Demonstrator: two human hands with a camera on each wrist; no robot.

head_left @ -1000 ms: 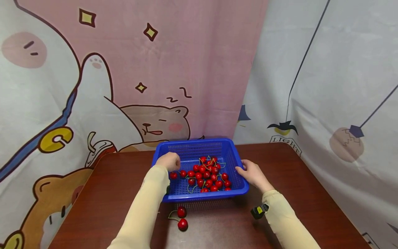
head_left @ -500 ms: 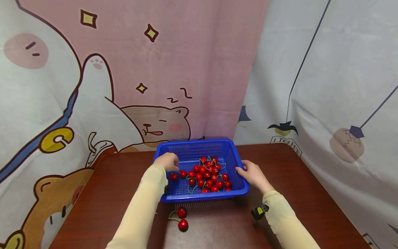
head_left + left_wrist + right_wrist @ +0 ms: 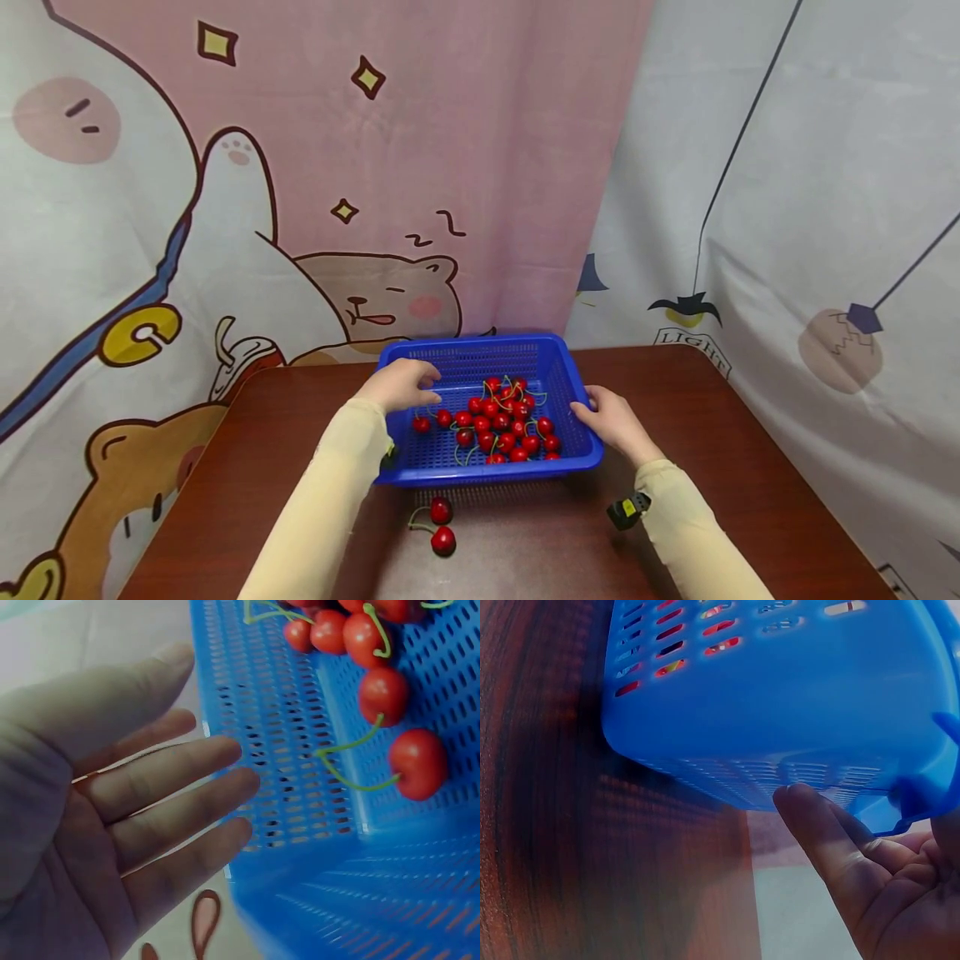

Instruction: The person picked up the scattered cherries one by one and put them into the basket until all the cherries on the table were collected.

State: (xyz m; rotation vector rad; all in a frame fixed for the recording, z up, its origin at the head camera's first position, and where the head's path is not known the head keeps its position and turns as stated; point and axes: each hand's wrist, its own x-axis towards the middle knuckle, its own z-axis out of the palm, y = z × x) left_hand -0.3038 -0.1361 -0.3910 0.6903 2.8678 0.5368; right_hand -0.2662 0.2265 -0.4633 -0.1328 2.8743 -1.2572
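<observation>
A blue plastic basket (image 3: 487, 473) with perforated walls stands on the table, holding several red cherries (image 3: 501, 422) with green stems. My left hand (image 3: 397, 385) is over its left side, fingers spread and nothing in them. In the left wrist view that hand's palm (image 3: 82, 847) shows, fingertips overlapping the basket wall. One cherry (image 3: 418, 765) lies near the basket's end there. My right hand (image 3: 617, 423) grips the right rim, thumb over the top. In the right wrist view its fingers (image 3: 821, 832) extend beneath the rim, along the outer wall.
Two cherries, one (image 3: 441, 510) behind the other (image 3: 443, 541), lie on the brown table (image 3: 525, 550) in front of the basket. A patterned curtain (image 3: 510, 167) hangs behind the table and along its right side.
My left hand has drawn a little to the left, and its curled fingers have spread apart. The right hand and the basket have stayed in place.
</observation>
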